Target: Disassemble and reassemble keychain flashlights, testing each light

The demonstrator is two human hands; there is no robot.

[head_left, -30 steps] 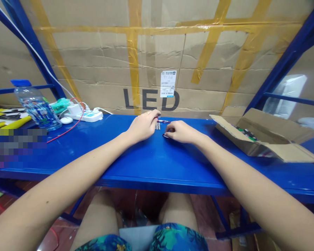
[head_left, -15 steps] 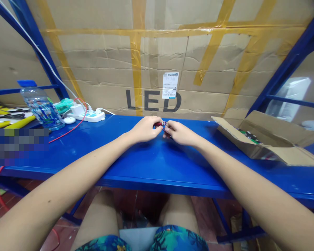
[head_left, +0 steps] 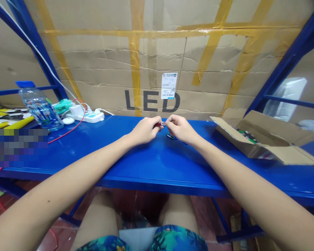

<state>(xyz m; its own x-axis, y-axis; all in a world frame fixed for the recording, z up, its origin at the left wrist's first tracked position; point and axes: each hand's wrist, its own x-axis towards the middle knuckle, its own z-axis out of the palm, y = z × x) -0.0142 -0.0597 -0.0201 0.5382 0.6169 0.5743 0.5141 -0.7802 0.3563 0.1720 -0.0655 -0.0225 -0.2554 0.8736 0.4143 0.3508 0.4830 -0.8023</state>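
Observation:
Over the back half of the blue table, my left hand (head_left: 147,129) is closed around a small dark red item (head_left: 159,124) with a shiny metal end. Its exact kind is too small to tell. My right hand (head_left: 180,128) meets that metal end, thumb and forefinger pinched together; what sits between those fingertips is hidden. Just below the right hand shows a small blue-green loop (head_left: 170,136), shaped like a carabiner. Whether it hangs from the fingers or lies on the table I cannot tell.
On the right stands an open cardboard box (head_left: 267,141) with small green and dark pieces inside. To the left are a water bottle (head_left: 39,108), a white power strip (head_left: 91,116), a red cable (head_left: 68,132) and yellow-handled tools (head_left: 21,122). Behind is a large taped carton (head_left: 107,69).
My right hand has turned and risen slightly, its fingertips now at the red item's metal end. The blue-green loop has come into sight beneath it. My left hand stays nearly still.

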